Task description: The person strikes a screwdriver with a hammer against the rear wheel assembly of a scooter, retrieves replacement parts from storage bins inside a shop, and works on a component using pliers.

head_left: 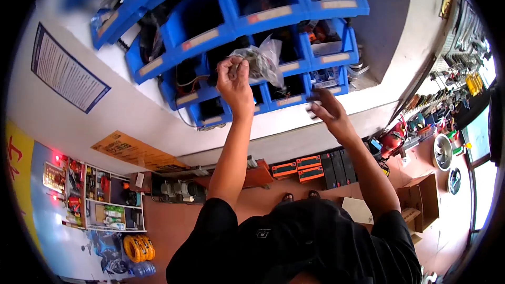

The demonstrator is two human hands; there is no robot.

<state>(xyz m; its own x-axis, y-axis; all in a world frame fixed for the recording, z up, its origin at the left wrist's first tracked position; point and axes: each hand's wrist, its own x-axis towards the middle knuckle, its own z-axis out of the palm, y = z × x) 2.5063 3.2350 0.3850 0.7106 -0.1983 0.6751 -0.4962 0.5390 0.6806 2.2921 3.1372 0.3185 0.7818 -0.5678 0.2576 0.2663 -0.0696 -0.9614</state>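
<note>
My left hand is raised in front of the blue bins, its fingers closed on a clear plastic bag with small greyish parts inside. The bag hangs to the right of the fingers, over the fronts of the lower bins. To the right, my right hand is held just below the bottom row of blue bins, fingers apart and slightly blurred, with nothing visible in it. Both arms reach up from a black shirt. What lies deep in most bins is too dark to make out.
A white wall carries a framed notice. Orange and black boxes stand below on the reddish floor, with an open cardboard box at right. A red fire extinguisher and hanging tools are on the right; shelves stand lower left.
</note>
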